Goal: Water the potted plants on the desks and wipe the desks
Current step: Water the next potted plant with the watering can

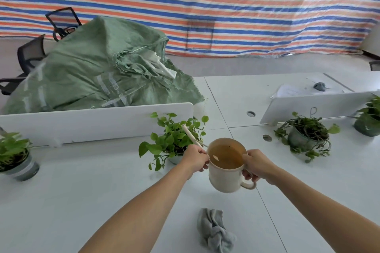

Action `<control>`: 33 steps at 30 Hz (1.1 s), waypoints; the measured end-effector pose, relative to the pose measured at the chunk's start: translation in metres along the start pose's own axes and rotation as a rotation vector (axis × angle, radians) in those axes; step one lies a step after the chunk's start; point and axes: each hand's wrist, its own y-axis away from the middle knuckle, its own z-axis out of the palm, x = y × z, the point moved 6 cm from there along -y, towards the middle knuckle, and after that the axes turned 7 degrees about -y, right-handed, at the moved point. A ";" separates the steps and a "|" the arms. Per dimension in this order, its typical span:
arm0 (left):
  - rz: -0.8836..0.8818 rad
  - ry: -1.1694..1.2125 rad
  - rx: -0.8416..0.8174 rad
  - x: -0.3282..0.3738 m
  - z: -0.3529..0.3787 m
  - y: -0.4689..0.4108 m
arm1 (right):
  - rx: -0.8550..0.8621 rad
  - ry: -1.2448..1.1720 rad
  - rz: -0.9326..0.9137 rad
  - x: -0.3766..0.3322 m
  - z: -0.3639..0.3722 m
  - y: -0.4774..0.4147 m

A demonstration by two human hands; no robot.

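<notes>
Cream watering can (224, 178), centre frame: right hand (258, 167) grips its handle (249, 185), left hand (195, 159) curls round the spout (190, 133) beside a potted pothos (169, 141); grey cloth (213, 230) lies lower centre.

Cream watering can (225, 177) above white desk (102, 195)

an open-plan office: white desks (102, 191) pushed together in a block, low white divider panels (92, 123) standing between them, round cable holes (250, 113) in the tops, black mesh office chairs (30, 55) at the far left. what look like loose papers (292, 90) lie on the far desk.
</notes>
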 end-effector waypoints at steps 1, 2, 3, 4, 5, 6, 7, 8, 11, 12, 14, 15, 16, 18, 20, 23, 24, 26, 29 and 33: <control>-0.001 0.004 -0.006 -0.001 0.000 0.000 | -0.002 0.001 0.006 0.000 0.001 0.001; -0.004 0.009 -0.012 -0.002 -0.001 0.000 | 0.000 0.005 0.011 -0.001 0.003 0.003; -0.006 0.013 -0.017 -0.004 -0.002 0.000 | 0.005 0.008 0.015 -0.001 0.005 0.003; -0.009 0.018 -0.021 -0.004 -0.002 0.000 | 0.009 0.012 0.021 -0.001 0.005 0.005; -0.011 0.023 -0.028 -0.005 -0.002 0.000 | 0.012 0.014 0.027 -0.001 0.006 0.006; -0.014 0.029 -0.037 -0.005 -0.001 0.000 | 0.016 0.016 0.032 -0.001 0.006 0.007; -0.015 0.035 -0.046 -0.005 0.000 0.000 | 0.018 0.017 0.036 -0.001 0.006 0.007; -0.018 0.041 -0.054 -0.005 0.001 0.000 | 0.022 0.017 0.040 -0.002 0.005 0.007; -0.023 0.053 -0.061 -0.002 0.002 -0.002 | 0.033 0.022 0.044 -0.005 0.001 0.007; -0.024 0.059 -0.063 0.000 0.002 -0.002 | 0.036 0.026 0.044 -0.007 -0.001 0.006; -0.026 0.067 -0.063 0.003 0.002 -0.004 | 0.038 0.035 0.042 -0.012 -0.004 0.006; -0.026 0.069 -0.059 0.005 0.001 -0.005 | 0.040 0.039 0.039 -0.015 -0.005 0.005; -0.027 0.072 -0.054 0.006 0.000 -0.006 | 0.042 0.042 0.036 -0.017 -0.007 0.004; -0.028 0.085 -0.045 0.009 -0.002 -0.007 | 0.046 0.052 0.031 -0.021 -0.009 0.002; -0.032 0.095 -0.039 0.011 -0.004 -0.007 | 0.040 0.063 0.031 -0.024 -0.010 0.000; -0.035 0.103 -0.032 0.011 -0.006 -0.006 | 0.028 0.067 0.031 -0.024 -0.011 -0.001; -0.036 0.106 -0.031 0.011 -0.007 -0.005 | 0.024 0.067 0.031 -0.025 -0.012 -0.001; -0.038 0.109 -0.033 0.010 -0.007 -0.003 | 0.015 0.066 0.031 -0.024 -0.011 0.001; -0.040 0.116 -0.035 0.010 -0.004 -0.001 | 0.013 0.065 0.033 -0.021 -0.011 0.003; -0.039 0.129 -0.042 0.011 0.003 -0.001 | 0.029 0.063 0.036 -0.016 -0.014 0.002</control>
